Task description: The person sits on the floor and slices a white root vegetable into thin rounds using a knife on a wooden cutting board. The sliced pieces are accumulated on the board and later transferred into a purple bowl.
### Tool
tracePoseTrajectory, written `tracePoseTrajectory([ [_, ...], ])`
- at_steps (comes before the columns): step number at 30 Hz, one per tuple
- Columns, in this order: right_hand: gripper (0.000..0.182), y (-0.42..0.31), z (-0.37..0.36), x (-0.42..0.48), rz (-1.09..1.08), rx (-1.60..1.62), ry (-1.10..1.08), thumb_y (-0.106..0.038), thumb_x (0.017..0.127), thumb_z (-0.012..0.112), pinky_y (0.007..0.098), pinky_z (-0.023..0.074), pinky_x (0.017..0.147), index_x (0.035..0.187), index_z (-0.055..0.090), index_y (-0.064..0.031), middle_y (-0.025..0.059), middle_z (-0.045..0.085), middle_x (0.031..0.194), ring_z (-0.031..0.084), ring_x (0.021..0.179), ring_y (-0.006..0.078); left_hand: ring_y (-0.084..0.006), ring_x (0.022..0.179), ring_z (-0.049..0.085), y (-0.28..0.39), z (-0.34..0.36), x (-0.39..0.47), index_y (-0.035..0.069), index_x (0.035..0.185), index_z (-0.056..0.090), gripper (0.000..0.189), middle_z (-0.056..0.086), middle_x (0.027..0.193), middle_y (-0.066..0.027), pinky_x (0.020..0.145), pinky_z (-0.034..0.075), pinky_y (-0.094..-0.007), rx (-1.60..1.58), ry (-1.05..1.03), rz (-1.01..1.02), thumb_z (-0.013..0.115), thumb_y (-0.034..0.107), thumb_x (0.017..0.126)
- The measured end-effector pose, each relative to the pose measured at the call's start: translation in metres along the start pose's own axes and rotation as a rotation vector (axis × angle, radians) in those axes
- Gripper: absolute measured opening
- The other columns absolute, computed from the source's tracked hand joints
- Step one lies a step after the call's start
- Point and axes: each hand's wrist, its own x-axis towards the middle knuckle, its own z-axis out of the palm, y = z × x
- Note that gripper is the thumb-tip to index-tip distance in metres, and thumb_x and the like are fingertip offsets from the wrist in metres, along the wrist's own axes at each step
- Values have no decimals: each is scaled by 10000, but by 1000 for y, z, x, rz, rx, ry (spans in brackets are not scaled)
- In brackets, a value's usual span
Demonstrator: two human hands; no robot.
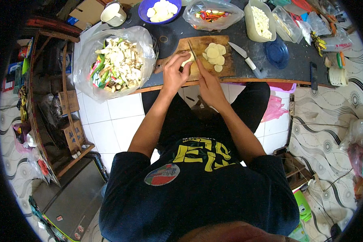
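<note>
My left hand (177, 68) grips a pale peeled potato piece (188, 59) on a wooden cutting board (199, 42). In my right hand (210, 83) is a knife (192, 48), its thin blade against the right side of the potato. The handle is hidden by my fingers. On the board just right of the blade lies a loose pile of thin, pale potato slices (214, 54). A second knife (242, 53) with a white handle rests on the dark table beyond the board's right edge.
A plastic bag of vegetable trimmings (81, 71) stands at left on the table (166, 33). Along the back are a mug (112, 15), a purple bowl (142, 15) of peeled pieces, a bag of cut chillies (211, 15) and a tub (252, 34). A blue dish (277, 53) and a phone (313, 75) lie rightward.
</note>
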Motion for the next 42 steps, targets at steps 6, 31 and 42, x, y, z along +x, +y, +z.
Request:
tracePoseTrajectory([
  [6, 553, 0, -4, 7, 96, 93, -62, -66, 1055, 470, 459, 445, 1088, 1599, 398, 1, 350, 616, 1343, 608, 1282, 449, -333, 1112, 744, 0, -2, 2, -20, 1086, 760, 203, 763, 1151, -182, 937, 579, -387, -22, -21, -32, 772, 14, 887],
  [31, 564, 14, 4, 2, -24, 40, 16, -68, 1040, 475, 471, 506, 918, 1597, 403, -16, 342, 665, 1092, 678, 1025, 452, -336, 1095, 746, 0, -1, 3, -28, 1083, 743, 205, 760, 1155, -182, 917, 583, -379, -46, -40, -33, 773, 4, 883],
  [42, 586, 11, -3, 3, 45, 33, -57, -58, 1036, 469, 425, 481, 886, 1616, 392, -37, 268, 614, 1005, 630, 949, 366, -348, 1094, 745, 1, -1, 6, -37, 1064, 737, 193, 757, 1151, -194, 932, 580, -386, -71, -36, -67, 754, -17, 873],
])
